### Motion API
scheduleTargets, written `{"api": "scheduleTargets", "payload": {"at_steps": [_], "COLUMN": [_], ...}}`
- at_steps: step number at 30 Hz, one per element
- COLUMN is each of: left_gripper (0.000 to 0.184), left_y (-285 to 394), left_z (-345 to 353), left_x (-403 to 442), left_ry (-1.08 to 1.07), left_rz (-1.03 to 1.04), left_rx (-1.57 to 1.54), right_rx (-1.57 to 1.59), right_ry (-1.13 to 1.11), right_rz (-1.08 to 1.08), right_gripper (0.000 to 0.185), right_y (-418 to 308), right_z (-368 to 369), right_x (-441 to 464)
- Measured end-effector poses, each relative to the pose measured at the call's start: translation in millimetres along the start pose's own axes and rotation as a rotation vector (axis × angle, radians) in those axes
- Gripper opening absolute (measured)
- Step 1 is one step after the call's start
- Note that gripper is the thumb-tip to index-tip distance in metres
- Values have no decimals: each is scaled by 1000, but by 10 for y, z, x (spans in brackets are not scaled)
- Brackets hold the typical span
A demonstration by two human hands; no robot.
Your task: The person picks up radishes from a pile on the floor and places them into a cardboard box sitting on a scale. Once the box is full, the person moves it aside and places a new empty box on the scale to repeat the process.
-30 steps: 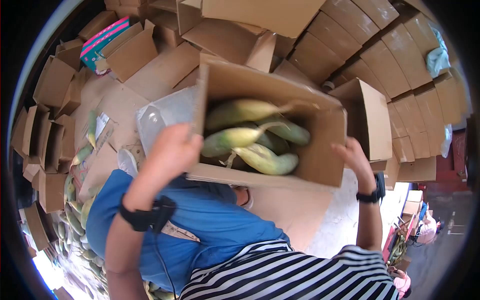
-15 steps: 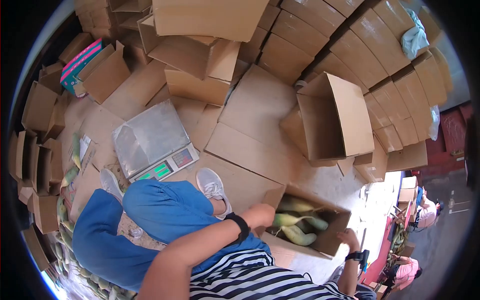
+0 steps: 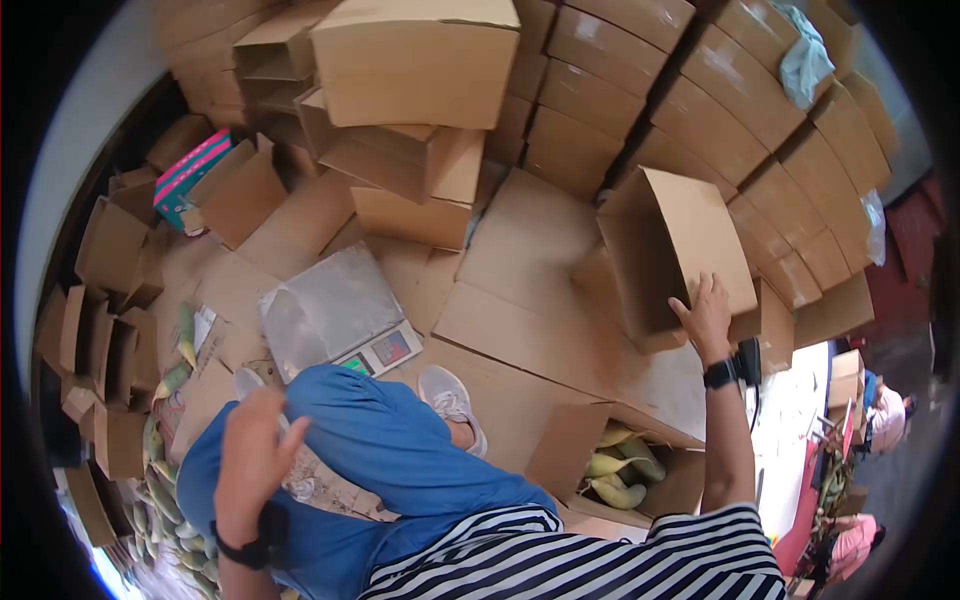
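Right hand (image 3: 706, 312) loosely spread, gripping nothing, fingers on box (image 3: 690, 235), contact unclear. Box lies just ahead, long axis running forward-left from that hand. Left hand (image 3: 255, 450) blurred, thumb out, nothing visible held, well apart.

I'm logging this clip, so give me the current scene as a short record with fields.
left hand: the left hand is above the blue trousers, thumb apart, nothing visibly held
right hand: the right hand is at an open carton, fingers spread over its panel; firm contact unclear
filled box: a cardboard box beside the person's right side, holding green-and-yellow produce
scale: a flat-topped scale on the cardboard-covered floor, display partly green
background: stacked cartons
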State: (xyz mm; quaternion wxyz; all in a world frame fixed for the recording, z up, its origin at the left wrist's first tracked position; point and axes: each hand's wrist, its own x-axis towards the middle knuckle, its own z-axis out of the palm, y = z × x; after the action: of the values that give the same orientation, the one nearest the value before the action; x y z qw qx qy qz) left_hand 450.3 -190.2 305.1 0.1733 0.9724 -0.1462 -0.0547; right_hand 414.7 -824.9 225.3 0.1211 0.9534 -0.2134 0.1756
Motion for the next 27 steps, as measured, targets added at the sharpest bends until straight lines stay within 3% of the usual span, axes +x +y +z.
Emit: {"api": "scheduleTargets", "payload": {"at_steps": [1,2,4,5,6,8,9,10,12,17,19,21,22,23,27], "left_gripper": [31,32,36,40,41,41,41,41,41,41,40,40,40,40,42], "left_y": [-197,-411,-809,-954,-1064,-1125,-1139,-1148,-1158,-1203,-1222,-1202,-1193,-1198,-1230], "left_z": [-90,-118,-170,-194,-163,-96,-85,-92,-91,-128,-127,-162,-163,-169,-153], "left_x": [-181,-403,-735,-891,-1022,-1127,-1119,-1098,-1066,-1043,-1056,-1081,-1097,-1111,-1171], "left_ry": [82,235,249,245,196,235,266,233,223,207,222,211,202,190,204], "left_rz": [-23,-6,-109,-193,-280,-316,-298,-298,-304,-261,-230,-250,-258,-264,-286], "left_rx": [44,161,254,346,306,273,235,245,234,133,109,117,112,109,113], "right_rx": [-141,-152,-286,-254,-255,-248,-174,-120,-13,397,792,980,994,890,872], "right_ry": [-14,-183,-140,-91,-53,-9,-48,11,-85,-293,-489,-616,-595,-432,-362], "right_rz": [-50,28,42,-4,-37,2,54,-43,-84,-243,-212,-310,-441,-667,-859], "right_gripper": [68,74,33,21,12,12,15,16,21,21,27,23,22,24,36], "right_y": [-34,-21,250,443,649,959,619,583,281,-803,-1126,-1879,-2165,-2479,-3846], "right_z": [185,237,640,736,813,699,43,-245,-977,-1959,-1776,-1744,-1582,-1370,-916], "right_x": [147,252,379,446,511,677,632,634,612,501,620,668,748,848,1144]}}
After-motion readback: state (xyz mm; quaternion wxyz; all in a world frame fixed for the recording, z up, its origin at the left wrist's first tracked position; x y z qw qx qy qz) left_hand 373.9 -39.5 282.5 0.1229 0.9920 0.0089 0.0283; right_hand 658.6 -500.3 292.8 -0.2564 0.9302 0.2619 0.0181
